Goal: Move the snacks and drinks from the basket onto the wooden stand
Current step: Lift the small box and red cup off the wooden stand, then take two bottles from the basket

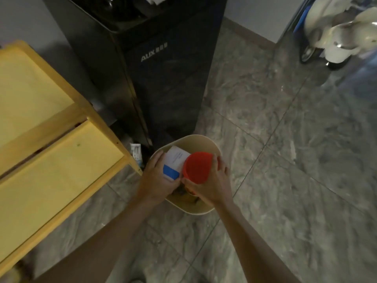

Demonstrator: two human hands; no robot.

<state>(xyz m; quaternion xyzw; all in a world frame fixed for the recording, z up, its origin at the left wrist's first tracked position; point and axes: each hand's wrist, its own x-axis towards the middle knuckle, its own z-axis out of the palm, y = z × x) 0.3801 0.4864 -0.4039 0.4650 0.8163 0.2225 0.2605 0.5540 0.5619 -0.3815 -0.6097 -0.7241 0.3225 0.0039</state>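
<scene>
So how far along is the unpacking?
Barely started: no snacks show on the wooden stand. The left hand grips a white box, the right hand a red-lidded tub, both at the basket. Other items lie underneath.

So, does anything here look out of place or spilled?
One thing: a small white packet seems to lie on the grey tiled floor between the yellow wooden stand and the tall black appliance, outside the beige plastic basket. Nothing looks spilled.

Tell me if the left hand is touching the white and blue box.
Touching. Head view: left hand grips the white and blue box; right hand holds the red-lidded can.
</scene>
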